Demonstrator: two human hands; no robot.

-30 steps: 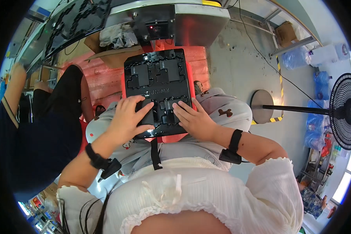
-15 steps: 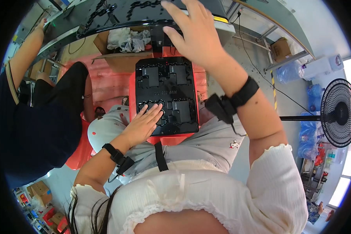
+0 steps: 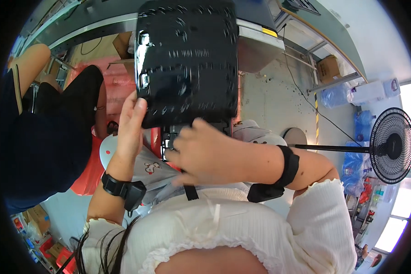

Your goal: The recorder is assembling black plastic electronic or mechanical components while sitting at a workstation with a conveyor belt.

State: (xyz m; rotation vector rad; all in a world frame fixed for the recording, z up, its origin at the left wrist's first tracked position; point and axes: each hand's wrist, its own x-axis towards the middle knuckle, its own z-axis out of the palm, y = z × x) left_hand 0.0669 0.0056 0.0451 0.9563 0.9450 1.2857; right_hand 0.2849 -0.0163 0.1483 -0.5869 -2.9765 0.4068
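Note:
A glossy black moulded plastic tray [image 3: 187, 64] is tilted up before me, reaching over the far table's edge. My left hand [image 3: 132, 118] grips its lower left corner, with the thumb on the near face and the other fingers partly hidden behind it. My right hand [image 3: 203, 153], smeared by motion, is just below the tray's lower edge with its fingers apart and nothing visible in them. Part of another black tray [image 3: 170, 142] shows beneath, over the red stool [image 3: 155, 139] between my knees. The right hand covers much of that lower tray.
A person in dark clothes [image 3: 50, 150] sits close on my left. The dark worktable [image 3: 96, 29] runs across the far side, with a cardboard box [image 3: 123, 45] under it. A black standing fan [image 3: 392, 145] and blue-tinted water bottles [image 3: 363, 125] are on the right.
My left hand has gone from lying flat on a low tray to gripping a raised one. My right hand has come back from the far table to below the tray.

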